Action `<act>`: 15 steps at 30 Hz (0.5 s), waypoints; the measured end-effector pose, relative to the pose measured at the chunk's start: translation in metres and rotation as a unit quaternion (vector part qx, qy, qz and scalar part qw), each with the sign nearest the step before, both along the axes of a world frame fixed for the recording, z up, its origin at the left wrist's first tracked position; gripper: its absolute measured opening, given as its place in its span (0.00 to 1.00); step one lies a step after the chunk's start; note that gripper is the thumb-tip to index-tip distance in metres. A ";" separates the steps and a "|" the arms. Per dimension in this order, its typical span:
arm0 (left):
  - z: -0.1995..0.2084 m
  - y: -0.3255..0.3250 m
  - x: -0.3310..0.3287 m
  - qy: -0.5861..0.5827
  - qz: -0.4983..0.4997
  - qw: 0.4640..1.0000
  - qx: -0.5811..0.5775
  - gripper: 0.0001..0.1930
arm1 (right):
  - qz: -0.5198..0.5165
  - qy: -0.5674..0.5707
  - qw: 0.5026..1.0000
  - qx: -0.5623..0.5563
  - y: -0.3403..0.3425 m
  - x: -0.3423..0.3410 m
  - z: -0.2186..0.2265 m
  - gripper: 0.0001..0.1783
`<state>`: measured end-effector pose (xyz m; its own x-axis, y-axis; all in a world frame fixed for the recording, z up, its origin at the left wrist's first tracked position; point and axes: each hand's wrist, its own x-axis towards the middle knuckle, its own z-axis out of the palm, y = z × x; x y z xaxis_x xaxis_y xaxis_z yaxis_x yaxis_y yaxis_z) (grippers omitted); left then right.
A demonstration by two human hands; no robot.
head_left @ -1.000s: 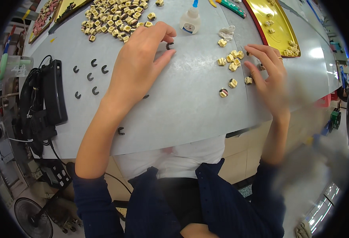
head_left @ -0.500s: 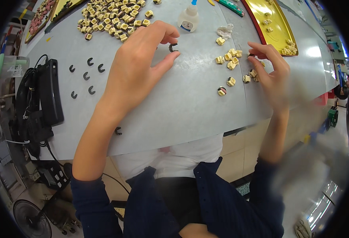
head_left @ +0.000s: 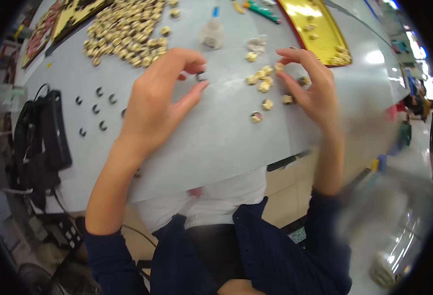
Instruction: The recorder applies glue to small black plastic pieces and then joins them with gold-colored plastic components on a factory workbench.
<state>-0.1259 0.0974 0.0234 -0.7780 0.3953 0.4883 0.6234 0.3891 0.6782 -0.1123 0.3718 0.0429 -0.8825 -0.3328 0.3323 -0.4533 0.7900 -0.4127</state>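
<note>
My left hand [head_left: 160,93] is over the middle of the table, thumb and fingertips curled round a small dark C-shaped piece [head_left: 201,76]. My right hand [head_left: 315,86] pinches a small cream block [head_left: 279,67] between thumb and forefinger. Just left of it lies a loose group of cream blocks [head_left: 264,86], a few with dark or reddish parts. Two more blocks [head_left: 287,100] sit below and behind the right fingers, partly hidden. Several dark C-shaped pieces [head_left: 96,108] are spread out on the table left of my left hand. The picture is somewhat blurred.
A big heap of cream blocks [head_left: 125,34] covers the far left. Behind my hands are a bottle with a blue tip [head_left: 211,37], crumpled tissue [head_left: 257,43], a green tool [head_left: 262,12] and a yellow tray [head_left: 324,29]. A black device with cables [head_left: 56,130] lines the left edge.
The view has shifted, moving the table's contents left and down. My right hand has moved left toward the loose blocks, and a cream block now shows in its pinch. The left hand keeps its grip.
</note>
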 end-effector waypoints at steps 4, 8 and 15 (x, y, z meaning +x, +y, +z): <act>-0.003 0.006 0.006 -0.012 0.010 1.000 -0.007 0.16 | -0.013 -0.009 0.983 -0.183 0.020 0.014 -0.004 0.13; 0.007 -0.005 0.015 0.004 0.017 1.000 0.001 0.16 | -0.005 0.002 0.941 -0.337 0.004 0.010 -0.005 0.13; 0.010 0.006 0.021 -0.008 -0.004 0.999 0.041 0.17 | 0.007 -0.049 0.911 -0.409 -0.008 0.028 -0.003 0.12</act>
<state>-0.1045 0.1030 0.0330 -0.7829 0.3609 0.5069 0.6152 0.3273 0.7172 -0.0846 0.3633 0.0399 -0.9191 -0.0201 0.3936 -0.3898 0.1938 -0.9003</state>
